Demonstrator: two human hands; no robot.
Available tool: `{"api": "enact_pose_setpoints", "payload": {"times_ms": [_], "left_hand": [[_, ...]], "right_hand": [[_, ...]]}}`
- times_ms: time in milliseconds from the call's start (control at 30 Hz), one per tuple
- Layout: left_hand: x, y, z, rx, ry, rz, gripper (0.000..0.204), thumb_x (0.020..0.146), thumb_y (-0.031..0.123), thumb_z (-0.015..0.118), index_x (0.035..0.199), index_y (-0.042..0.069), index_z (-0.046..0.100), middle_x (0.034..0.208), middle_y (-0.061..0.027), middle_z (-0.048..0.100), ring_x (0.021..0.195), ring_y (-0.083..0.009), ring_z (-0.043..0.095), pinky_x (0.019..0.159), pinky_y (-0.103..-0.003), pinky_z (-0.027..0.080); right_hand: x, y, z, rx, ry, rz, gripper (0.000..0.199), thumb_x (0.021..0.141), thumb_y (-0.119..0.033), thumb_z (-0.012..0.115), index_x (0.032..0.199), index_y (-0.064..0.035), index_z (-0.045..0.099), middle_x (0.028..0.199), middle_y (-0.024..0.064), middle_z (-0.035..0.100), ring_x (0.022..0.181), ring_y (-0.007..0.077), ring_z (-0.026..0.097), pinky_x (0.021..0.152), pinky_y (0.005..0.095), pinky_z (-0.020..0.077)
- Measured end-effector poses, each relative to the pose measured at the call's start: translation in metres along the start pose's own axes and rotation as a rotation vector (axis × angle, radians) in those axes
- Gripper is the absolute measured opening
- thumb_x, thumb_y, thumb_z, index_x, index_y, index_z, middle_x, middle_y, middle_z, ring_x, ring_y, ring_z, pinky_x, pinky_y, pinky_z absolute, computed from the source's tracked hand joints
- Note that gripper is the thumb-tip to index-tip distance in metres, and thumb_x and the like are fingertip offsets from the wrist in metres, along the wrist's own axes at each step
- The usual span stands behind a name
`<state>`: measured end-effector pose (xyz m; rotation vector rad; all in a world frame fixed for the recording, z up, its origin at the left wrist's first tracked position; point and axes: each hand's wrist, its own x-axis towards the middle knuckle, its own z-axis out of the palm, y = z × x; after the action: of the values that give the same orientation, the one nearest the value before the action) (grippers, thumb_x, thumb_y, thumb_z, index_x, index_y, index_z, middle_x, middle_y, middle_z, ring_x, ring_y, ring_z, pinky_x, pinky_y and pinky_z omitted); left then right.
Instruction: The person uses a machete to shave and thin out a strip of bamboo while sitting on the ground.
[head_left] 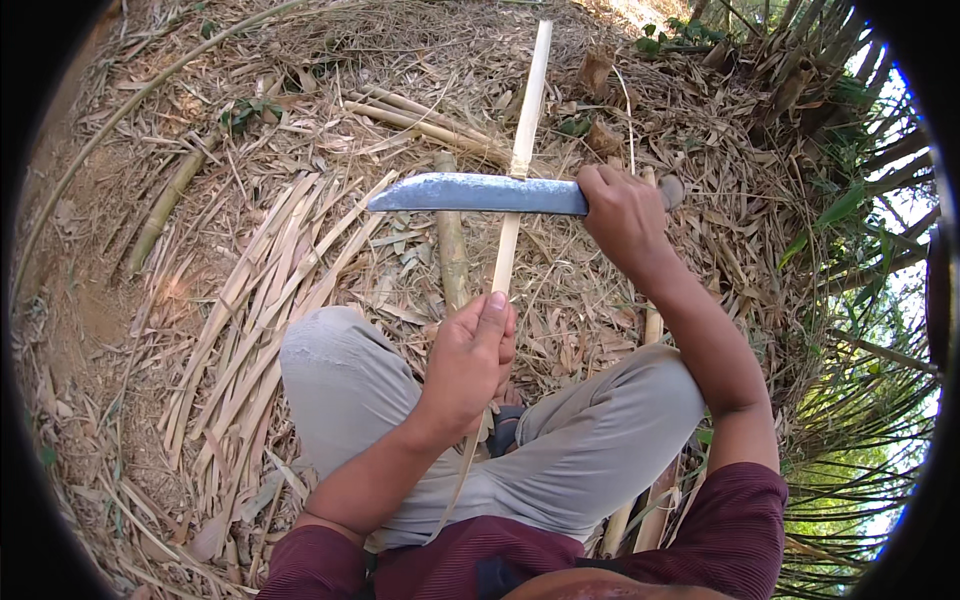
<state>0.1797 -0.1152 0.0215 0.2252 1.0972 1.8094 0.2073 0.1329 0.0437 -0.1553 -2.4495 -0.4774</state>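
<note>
A pale bamboo strip runs away from me, its near end gripped by my left hand, thumb on top. My right hand is closed round the handle of a machete. The long grey blade lies across the strip and points left, its curved tip beyond the strip. Blade and strip meet just above the middle of the view, where the strip looks rough. Below my left hand a thin, curling sliver hangs over my lap.
Many split bamboo strips lie in a pile to the left. A green-brown bamboo pole lies ahead of my knees, with cut canes farther off. Dry leaves cover the ground. Bamboo stalks stand along the right.
</note>
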Motion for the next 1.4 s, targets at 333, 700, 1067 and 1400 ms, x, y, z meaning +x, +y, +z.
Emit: {"api": "enact_pose_setpoints", "payload": {"times_ms": [333, 700, 1067, 1400], "left_hand": [[0.000, 0.003, -0.013, 0.088, -0.007, 0.042, 0.032, 0.105, 0.033, 0.043, 0.085, 0.009, 0.048, 0.060, 0.0019, 0.044, 0.040, -0.0021, 0.023, 0.036, -0.020, 0.018], [0.004, -0.003, -0.014, 0.036, 0.005, 0.005, 0.033, 0.105, 0.032, 0.042, 0.083, 0.009, 0.049, 0.057, 0.0029, 0.041, 0.042, -0.0035, 0.027, 0.037, -0.020, 0.022], [0.008, -0.005, -0.017, 0.154, 0.069, 0.115, 0.032, 0.105, 0.030, 0.043, 0.083, 0.007, 0.051, 0.057, 0.0013, 0.045, 0.043, -0.0033, 0.031, 0.038, -0.020, 0.023], [0.013, -0.019, -0.019, 0.361, 0.151, 0.291, 0.034, 0.105, 0.028, 0.044, 0.080, 0.005, 0.052, 0.058, 0.0034, 0.045, 0.047, -0.0017, 0.033, 0.042, -0.020, 0.026]], "right_hand": [[-0.003, -0.017, -0.010, 0.053, 0.008, -0.127, 0.006, 0.081, -0.009, 0.059, 0.081, -0.0084, 0.053, 0.071, 0.0048, 0.060, 0.066, 0.0210, 0.066, 0.057, 0.0332, 0.0512], [-0.007, -0.043, -0.002, 0.096, -0.038, -0.236, 0.009, 0.084, -0.010, 0.058, 0.075, -0.0075, 0.055, 0.068, 0.0071, 0.063, 0.059, 0.0212, 0.067, 0.050, 0.0343, 0.0518], [-0.009, -0.032, -0.014, 0.198, -0.211, -0.122, 0.003, 0.081, -0.007, 0.059, 0.082, -0.0076, 0.057, 0.072, 0.0074, 0.060, 0.059, 0.0246, 0.065, 0.049, 0.0376, 0.0502], [-0.012, -0.033, 0.002, 0.153, -0.125, -0.169, 0.007, 0.082, -0.010, 0.060, 0.076, -0.0083, 0.057, 0.067, 0.0060, 0.062, 0.057, 0.0232, 0.065, 0.050, 0.0371, 0.0510]]}}
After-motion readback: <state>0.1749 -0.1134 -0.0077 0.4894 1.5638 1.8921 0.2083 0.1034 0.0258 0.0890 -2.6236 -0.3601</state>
